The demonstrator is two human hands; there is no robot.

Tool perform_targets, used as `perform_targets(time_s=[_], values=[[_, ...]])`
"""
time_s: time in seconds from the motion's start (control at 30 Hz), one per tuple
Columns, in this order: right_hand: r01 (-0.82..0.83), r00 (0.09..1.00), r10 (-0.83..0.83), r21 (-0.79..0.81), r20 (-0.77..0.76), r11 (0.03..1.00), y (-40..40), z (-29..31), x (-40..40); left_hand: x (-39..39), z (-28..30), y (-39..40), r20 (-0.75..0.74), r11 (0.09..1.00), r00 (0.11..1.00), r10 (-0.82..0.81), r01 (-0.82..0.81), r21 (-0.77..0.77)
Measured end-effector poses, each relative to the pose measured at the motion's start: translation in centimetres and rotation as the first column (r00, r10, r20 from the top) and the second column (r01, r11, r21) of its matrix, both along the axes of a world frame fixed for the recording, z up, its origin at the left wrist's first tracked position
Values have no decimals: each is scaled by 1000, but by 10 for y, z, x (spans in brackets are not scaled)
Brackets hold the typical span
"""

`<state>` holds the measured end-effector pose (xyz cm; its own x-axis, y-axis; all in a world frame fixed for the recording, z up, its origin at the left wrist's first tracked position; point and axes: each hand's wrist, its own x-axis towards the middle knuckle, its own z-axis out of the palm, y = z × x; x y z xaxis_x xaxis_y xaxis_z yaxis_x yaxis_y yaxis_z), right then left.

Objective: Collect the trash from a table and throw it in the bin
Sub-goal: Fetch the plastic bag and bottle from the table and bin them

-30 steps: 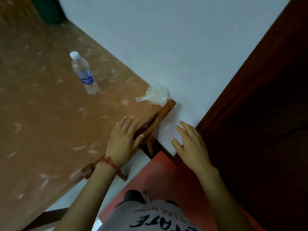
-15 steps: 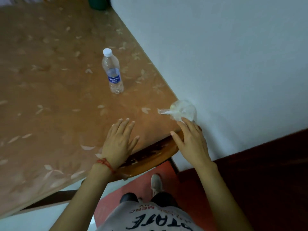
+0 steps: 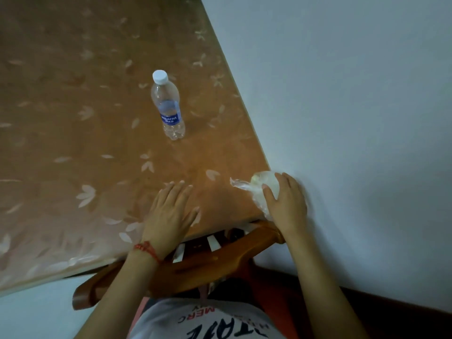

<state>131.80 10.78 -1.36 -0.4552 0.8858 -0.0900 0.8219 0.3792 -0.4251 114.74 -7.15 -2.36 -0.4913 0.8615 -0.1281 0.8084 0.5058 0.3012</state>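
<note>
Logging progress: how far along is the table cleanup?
Done: nothing visibly binned; no bin in view. In hand: right hand rests on the crumpled plastic bag at the table corner, grip not clearly closed. Left hand lies flat, empty. Left: the water bottle stands untouched.

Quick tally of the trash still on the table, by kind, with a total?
Plastic bottle, upright with white cap: 1
Crumpled clear plastic bag, at the corner under the right hand: 1
Total: 2
</note>
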Motion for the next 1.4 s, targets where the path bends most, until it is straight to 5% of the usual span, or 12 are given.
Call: perform_targets(time_s=[0.3,0.7,1.03,1.4], values=[[122,982,-101,-128,158,984,19,-29,-6,-25,-8,8,16,1000,1000,-2,3,-15],[23,995,2,-251,98,968,42,-43,-35,-36,-17,0,64,999,998,29,-26,-42],[47,982,-126,-462,-142,886,37,-42,-41,-45,-21,-3,116,999,992,42,-43,8],[22,896,-203,-416,-396,909,23,-12,-80,-73,-19,-3,164,989,984,71,-91,117]])
